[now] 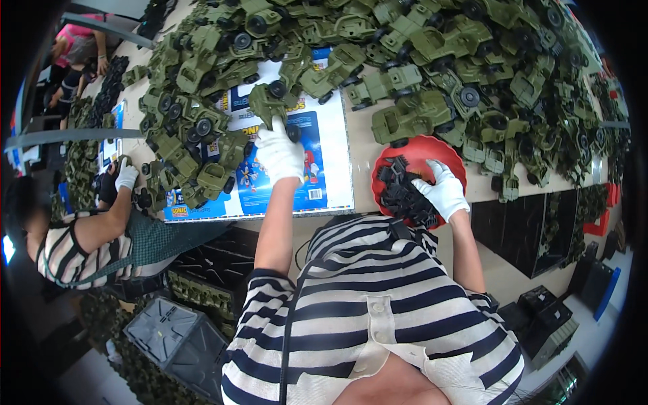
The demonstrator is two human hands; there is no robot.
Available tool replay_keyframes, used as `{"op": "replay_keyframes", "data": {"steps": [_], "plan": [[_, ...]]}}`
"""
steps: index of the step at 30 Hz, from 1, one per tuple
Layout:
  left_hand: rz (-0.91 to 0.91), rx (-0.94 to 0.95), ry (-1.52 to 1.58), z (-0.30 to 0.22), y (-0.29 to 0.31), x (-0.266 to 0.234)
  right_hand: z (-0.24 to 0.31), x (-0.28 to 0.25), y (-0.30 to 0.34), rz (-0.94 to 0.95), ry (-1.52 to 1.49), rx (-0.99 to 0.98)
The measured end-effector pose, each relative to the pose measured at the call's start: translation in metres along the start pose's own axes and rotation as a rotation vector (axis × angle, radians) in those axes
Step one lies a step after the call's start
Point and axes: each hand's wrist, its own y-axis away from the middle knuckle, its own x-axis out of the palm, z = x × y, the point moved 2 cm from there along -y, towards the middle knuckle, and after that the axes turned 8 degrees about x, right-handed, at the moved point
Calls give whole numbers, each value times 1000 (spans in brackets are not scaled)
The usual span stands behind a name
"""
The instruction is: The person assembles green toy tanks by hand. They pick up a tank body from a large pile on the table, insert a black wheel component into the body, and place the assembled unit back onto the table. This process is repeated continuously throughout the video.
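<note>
My left hand (279,154), in a white glove, is closed on an olive-green toy jeep (268,102) with black wheels. It holds the jeep above printed blue-and-white sheets (331,162) on the table. My right hand (443,192), also gloved in white, reaches into a round red bowl (456,156) with a scalloped rim. Its thumb and fingers are apart, and the thumb side touches small black plastic parts (403,192) heaped in the bowl. The exact shape of those parts is too small to tell.
Many green toy jeeps (432,40) are piled across the table's far side, around the sheets. To the left a co-worker (101,236) in a striped top handles similar pieces. Black crates (523,233) stand at the right, and a grey crate (172,331) sits below left.
</note>
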Motion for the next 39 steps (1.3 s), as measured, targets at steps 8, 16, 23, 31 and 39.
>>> {"op": "replay_keyframes", "data": {"steps": [8, 16, 23, 31, 39], "plan": [[100, 412, 387, -2, 56, -22, -18, 40, -21, -70, -2, 23], [274, -262, 1398, 6, -1, 43, -33, 41, -45, -150, -323, -43], [318, -102, 1495, 16, 30, 48, -7, 10, -27, -9, 6, 138], [716, -93, 1456, 23, 74, -18, -8, -20, -24, -20, -426, 257], [1228, 254, 1496, -52, 76, -47, 58, -34, 1, 199, -1204, -97]]}}
